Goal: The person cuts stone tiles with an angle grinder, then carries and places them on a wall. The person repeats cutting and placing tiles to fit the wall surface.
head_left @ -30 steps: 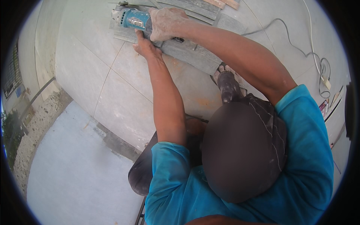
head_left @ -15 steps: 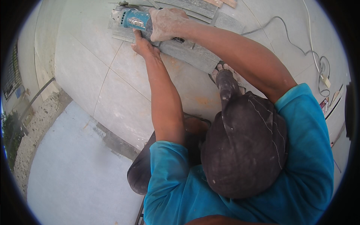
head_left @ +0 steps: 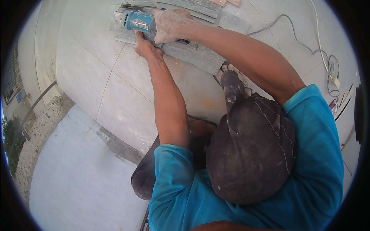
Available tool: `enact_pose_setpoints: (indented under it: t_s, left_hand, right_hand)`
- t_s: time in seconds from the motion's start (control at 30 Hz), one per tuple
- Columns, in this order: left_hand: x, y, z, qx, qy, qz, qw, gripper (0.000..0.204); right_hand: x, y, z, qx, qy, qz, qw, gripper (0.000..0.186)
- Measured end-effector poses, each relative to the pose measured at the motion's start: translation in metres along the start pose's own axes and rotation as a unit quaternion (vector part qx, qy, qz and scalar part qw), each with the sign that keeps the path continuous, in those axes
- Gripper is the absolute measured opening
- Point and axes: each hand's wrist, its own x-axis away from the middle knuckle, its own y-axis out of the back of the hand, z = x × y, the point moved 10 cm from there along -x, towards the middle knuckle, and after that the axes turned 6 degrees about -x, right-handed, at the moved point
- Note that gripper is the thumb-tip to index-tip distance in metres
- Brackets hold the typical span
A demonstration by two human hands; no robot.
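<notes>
Around the blue cylindrical grinder (head_left: 138, 20), curls dusty right hand (head_left: 168, 26); beside it, has bare left hand (head_left: 146, 48), cannot tell its fingers' hold.

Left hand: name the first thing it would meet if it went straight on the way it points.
Most likely the blue angle grinder: the left hand points its fingers up the picture at the tool's near edge. Depth is unclear, so they may be touching it or pass beneath it.
</notes>
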Motion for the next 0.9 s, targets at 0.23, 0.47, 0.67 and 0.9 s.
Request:
enact_pose_setpoints:
  t_s: [0.23, 0.47, 0.67, 0.9]
  left_hand:
    - [0.009, -0.006, -0.005, 0.015, 0.008, 0.004, 1.0, 0.073]
    - [0.012, -0.008, -0.006, 0.008, 0.01, -0.002, 1.0, 0.073]
    - [0.004, -0.001, -0.004, -0.015, -0.003, -0.005, 1.0, 0.069]
    - [0.004, -0.001, -0.003, -0.019, 0.001, -0.009, 1.0, 0.07]
  right_hand:
    - [0.002, 0.001, -0.002, -0.001, 0.0, -0.005, 1.0, 0.064]
    - [0.005, 0.003, -0.003, -0.004, -0.011, 0.01, 1.0, 0.066]
    - [0.007, 0.005, -0.004, -0.005, -0.015, 0.014, 1.0, 0.067]
    - [0.009, 0.005, -0.005, -0.009, -0.018, 0.019, 1.0, 0.067]
